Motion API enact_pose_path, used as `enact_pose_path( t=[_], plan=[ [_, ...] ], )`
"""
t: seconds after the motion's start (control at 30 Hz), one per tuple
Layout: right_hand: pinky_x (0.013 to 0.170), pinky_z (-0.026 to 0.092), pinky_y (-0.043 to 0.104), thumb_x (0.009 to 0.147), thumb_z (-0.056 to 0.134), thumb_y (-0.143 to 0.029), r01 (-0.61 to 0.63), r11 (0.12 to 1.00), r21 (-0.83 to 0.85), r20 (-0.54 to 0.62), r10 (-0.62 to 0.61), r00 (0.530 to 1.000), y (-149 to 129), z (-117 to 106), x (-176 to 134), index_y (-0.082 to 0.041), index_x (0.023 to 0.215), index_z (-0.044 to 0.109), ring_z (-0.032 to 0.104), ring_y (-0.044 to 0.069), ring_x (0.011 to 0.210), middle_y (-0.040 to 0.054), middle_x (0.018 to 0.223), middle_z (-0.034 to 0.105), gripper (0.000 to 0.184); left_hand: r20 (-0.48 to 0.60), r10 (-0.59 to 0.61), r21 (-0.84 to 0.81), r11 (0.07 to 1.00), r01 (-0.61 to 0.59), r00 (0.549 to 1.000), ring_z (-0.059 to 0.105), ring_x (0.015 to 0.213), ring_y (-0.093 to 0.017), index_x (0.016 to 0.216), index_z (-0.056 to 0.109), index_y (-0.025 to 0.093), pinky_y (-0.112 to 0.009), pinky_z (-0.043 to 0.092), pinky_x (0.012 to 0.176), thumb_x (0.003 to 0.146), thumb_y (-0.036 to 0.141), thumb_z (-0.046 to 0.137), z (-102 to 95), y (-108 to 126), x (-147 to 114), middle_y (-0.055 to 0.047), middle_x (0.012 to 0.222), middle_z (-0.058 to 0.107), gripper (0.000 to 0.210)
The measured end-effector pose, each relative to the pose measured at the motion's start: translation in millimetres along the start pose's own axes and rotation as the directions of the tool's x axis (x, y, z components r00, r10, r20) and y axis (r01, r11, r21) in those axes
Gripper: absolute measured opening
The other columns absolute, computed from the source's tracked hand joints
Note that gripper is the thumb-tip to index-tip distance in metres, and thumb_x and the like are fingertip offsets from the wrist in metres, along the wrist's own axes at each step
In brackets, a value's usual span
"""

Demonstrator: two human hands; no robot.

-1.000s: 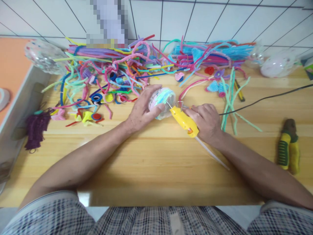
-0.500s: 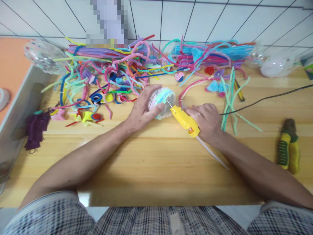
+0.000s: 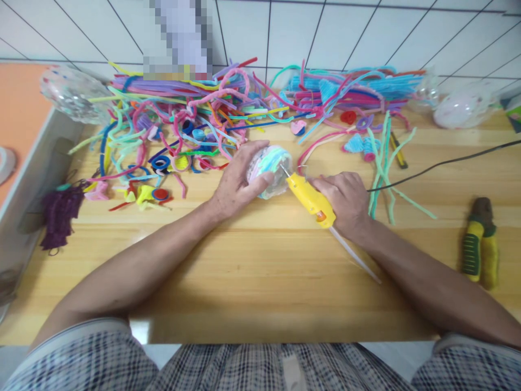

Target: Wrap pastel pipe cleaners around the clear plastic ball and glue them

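Head view: the wooden table [image 3: 240,282] spreads out in front of me, with a white tiled wall [image 3: 342,32] along its far edge. Against that wall lies a tangled heap of pipe cleaners [image 3: 140,155] in many colours, and to its right a bundle of blue pipe cleaners [image 3: 391,86]. A transparent, speckled bag [image 3: 75,95] sits at the far left. Close to my right forearm, at the table's right side, are the yellow-and-green pliers [image 3: 472,244].

My right hand [image 3: 345,201] is wrapped around the yellow hot glue gun [image 3: 307,196], a pale glue stick [image 3: 354,254] poking from its rear towards me. My left hand [image 3: 240,179] grips a clear rounded piece banded with pastel pipe cleaners [image 3: 274,158], thumb on the near side; I have it over the middle of the table, just short of the heap. The gun's metal nozzle [image 3: 286,170] points at its clear right side; whether they touch, I can't tell. Beyond my right hand, a yellow-and-black utility knife [image 3: 401,157] lies beside loose mint-green pipe cleaners [image 3: 380,176].
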State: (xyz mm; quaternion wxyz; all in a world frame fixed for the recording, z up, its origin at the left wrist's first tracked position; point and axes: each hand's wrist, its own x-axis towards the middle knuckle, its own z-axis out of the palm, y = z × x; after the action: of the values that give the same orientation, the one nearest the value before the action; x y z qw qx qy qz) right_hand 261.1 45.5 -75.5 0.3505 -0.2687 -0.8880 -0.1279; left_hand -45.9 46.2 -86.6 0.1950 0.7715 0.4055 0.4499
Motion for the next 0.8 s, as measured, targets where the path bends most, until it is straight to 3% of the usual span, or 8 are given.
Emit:
enact_pose_path(
  t=[0.17,0.4,0.6,0.8],
  plan=[
    [0.081,0.044,0.043,0.114,0.053,-0.034,-0.04,0.999,0.021,0.051,0.039,0.998,3.0,2.9,-6.7,-0.022,0.139,0.074,0.066,0.027,0.089,0.0075,0.095,0.077,0.035,0.004,0.002,-0.002,1.0,-0.002,1.0,0.065,0.146,-0.035,0.163,0.053,0.029,-0.055,0.053,0.127,0.112,0.072,0.055,-0.6,0.6,0.2,-0.014,0.158,0.066,0.066],
    [0.079,0.045,0.042,0.117,0.048,-0.033,0.019,0.999,-0.029,0.033,-0.018,0.999,-1.0,0.5,0.3,-0.019,0.135,0.074,0.066,0.025,0.086,0.0068,0.092,0.076,0.034,0.008,-0.028,0.013,1.0,0.028,1.0,0.066,0.145,-0.034,0.161,0.053,0.028,-0.056,0.054,0.126,0.111,0.076,0.053,-1.2,2.6,0.8,-0.014,0.157,0.067,0.069],
    [0.081,0.045,0.041,0.116,0.049,-0.03,-0.012,0.999,-0.034,0.025,0.012,1.0,1.6,1.8,-3.4,-0.02,0.135,0.073,0.067,0.025,0.087,0.0066,0.094,0.077,0.032,0.001,0.013,-0.004,1.0,-0.013,1.0,0.066,0.146,-0.034,0.162,0.053,0.027,-0.054,0.053,0.127,0.113,0.07,0.056,-1.1,0.8,0.6,-0.015,0.157,0.067,0.065],
    [0.08,0.044,0.041,0.114,0.051,-0.026,-0.008,0.999,-0.044,0.049,0.01,0.999,0.2,0.8,-0.6,-0.021,0.134,0.074,0.067,0.025,0.086,0.0063,0.092,0.077,0.031,0.007,-0.009,0.013,1.0,0.009,1.0,0.065,0.147,-0.033,0.161,0.053,0.027,-0.054,0.053,0.128,0.112,0.074,0.054,-0.6,1.5,0.8,-0.015,0.158,0.067,0.067]
  ],
)
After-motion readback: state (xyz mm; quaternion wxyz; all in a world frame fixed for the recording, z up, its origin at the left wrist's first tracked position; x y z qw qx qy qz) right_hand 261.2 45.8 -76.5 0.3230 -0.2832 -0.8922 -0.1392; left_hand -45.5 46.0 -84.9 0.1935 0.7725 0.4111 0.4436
